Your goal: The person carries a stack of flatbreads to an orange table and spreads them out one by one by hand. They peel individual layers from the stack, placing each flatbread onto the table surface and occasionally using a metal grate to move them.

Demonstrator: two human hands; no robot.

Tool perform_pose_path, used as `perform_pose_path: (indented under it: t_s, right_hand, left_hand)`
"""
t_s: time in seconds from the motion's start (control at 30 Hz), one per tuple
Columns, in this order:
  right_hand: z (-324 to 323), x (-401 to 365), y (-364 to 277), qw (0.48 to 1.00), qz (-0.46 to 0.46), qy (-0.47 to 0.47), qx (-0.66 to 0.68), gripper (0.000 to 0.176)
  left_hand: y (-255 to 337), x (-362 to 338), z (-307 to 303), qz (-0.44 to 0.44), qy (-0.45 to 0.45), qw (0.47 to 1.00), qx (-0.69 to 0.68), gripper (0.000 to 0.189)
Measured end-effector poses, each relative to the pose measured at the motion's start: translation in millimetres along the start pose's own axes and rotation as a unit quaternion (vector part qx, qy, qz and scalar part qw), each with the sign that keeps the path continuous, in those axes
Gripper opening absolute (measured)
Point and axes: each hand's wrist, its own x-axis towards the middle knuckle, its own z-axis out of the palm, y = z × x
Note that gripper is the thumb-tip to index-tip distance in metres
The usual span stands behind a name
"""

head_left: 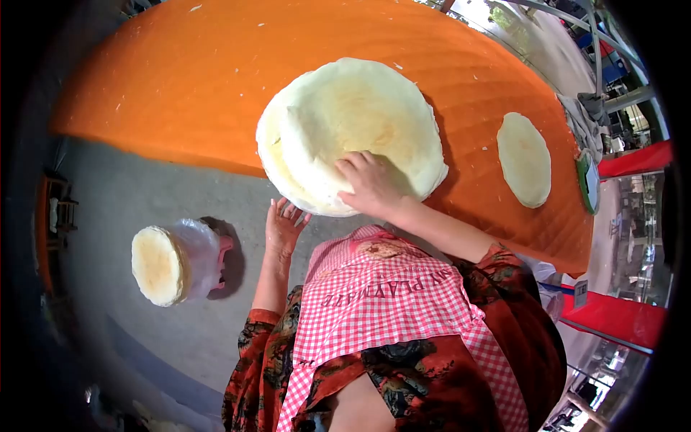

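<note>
A stack of large round flatbreads lies at the near edge of the orange-covered table, pale with light brown patches. Its top sheet has a raised ridge on the left side, and the layers beneath show past it there. My right hand rests on the top sheet near the front, fingers apart and slightly bent, thumb toward me. Just below the stack's front left rim is my left hand, its fingers spread and pointing up, the tips right at the rim.
One oval-looking flatbread lies alone to the right on the orange cloth. A green-rimmed item sits at the table's right edge. On the floor to the left, another flatbread pile rests on plastic over a pink stool.
</note>
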Motion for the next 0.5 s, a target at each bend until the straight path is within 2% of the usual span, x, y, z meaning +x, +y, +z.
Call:
perform_pose_path:
  t_s: [0.1, 0.13, 0.23, 0.3, 0.37, 0.43, 0.5]
  right_hand:
    - [-7, 7, 19, 0.983, 0.096, -0.059, 0.142, 0.033]
    - [-8, 10, 23, 0.992, 0.076, -0.021, 0.099, 0.023]
    - [-12, 17, 17, 0.980, 0.129, -0.066, 0.139, 0.021]
    - [21, 15, 36, 0.990, 0.088, -0.083, 0.080, 0.014]
    - [-13, 28, 57, 0.987, 0.106, -0.056, 0.109, 0.010]
    - [-81, 40, 107, 0.969, 0.181, 0.020, 0.166, 0.010]
    - [-140, 37, 199, 0.907, 0.298, 0.080, 0.286, 0.014]
  left_hand:
    - [-2, -3, -4, -0.003, 0.005, 1.000, -0.003, 0.049]
    - [-1, -2, -2, -0.004, 0.005, 1.000, 0.002, 0.050]
    - [-6, 8, -15, -0.005, -0.020, 1.000, -0.001, 0.046]
    - [-9, 13, -16, -0.017, 0.005, 1.000, 0.014, 0.043]
    - [-10, 11, 0, -0.023, 0.015, 0.998, 0.054, 0.050]
    - [-16, 16, -7, -0.007, 0.022, 0.999, 0.046, 0.057]
    - [-18, 18, -13, 0.002, 0.007, 0.999, 0.050, 0.062]
